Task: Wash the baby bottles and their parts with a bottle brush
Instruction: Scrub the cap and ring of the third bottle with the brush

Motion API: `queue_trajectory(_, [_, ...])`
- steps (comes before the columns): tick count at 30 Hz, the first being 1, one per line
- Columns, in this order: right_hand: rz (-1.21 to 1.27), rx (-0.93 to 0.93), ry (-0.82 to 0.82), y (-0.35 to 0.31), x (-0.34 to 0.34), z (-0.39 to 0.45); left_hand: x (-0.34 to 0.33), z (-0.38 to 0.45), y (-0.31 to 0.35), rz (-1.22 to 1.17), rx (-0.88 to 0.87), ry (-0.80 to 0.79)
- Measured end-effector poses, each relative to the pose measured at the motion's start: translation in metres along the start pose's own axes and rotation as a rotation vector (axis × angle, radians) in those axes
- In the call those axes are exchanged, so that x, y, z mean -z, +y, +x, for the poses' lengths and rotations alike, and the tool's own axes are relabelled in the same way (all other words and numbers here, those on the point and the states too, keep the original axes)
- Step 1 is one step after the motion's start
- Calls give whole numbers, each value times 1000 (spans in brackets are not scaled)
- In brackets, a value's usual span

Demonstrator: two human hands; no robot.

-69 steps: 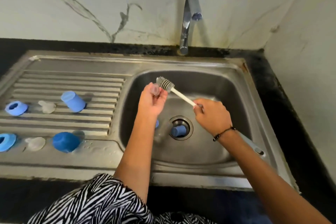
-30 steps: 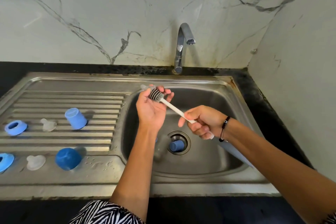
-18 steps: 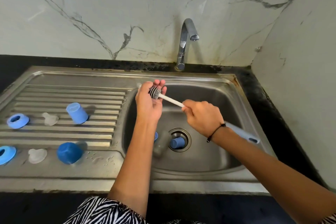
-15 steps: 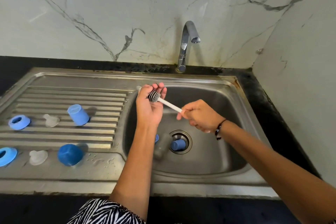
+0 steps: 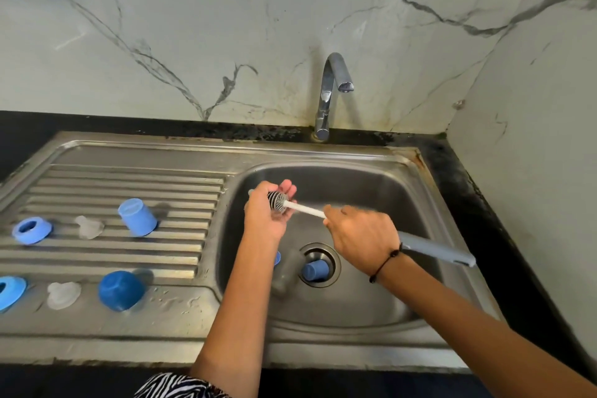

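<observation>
Fingers (image 5: 336, 213) on brush (image 5: 303, 207), bristles seemingly leftward

One head-worn wide-angle view looks forward and down, close above the sink (image 5: 371, 320), facing the marble wall (image 5: 226, 26) behind.

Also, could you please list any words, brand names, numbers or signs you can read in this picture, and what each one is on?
None can be read.
The blue caps, blue rings and bottle brush show no print.
The tap and sink show no brand mark.
</observation>
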State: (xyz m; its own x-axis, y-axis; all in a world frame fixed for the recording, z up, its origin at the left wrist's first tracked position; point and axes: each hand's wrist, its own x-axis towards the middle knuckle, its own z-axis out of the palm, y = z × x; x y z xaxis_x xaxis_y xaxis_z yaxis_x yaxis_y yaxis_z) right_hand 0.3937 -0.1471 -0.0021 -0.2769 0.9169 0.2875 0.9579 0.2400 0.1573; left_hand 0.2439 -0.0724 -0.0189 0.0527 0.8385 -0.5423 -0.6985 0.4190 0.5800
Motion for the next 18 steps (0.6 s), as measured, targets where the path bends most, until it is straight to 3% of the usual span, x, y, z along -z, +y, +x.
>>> queue_trajectory(3, [374,-153,-261,1,8,5,-4,-4,1,-73,-165,-109])
queue_trajectory(6, [1035,-344,-480,6,5,14,2,-11,-1,-202,-204,-267])
queue_trajectory(8, [1410,-489,-746,16,5,15,4,-17,0,-288,-209,-382])
queue_trajectory(10, [1537,-518,-907,25,7,13,1,-21,1,-274,-205,-443])
queue_trajectory(12, [1455,-524,-837,25,6,14,-4,-20,3,-144,-156,-340])
queue_trajectory(13, [1261,-494,-729,23,9,16,-5,-16,3,-31,-112,-210])
queue_trajectory(16, [259,-149,-333,18,5,15,-2,-7,-5,159,6,149])
queue_trajectory(18, [-61,48,-87,9,1,7,0,-4,-7,124,39,182])
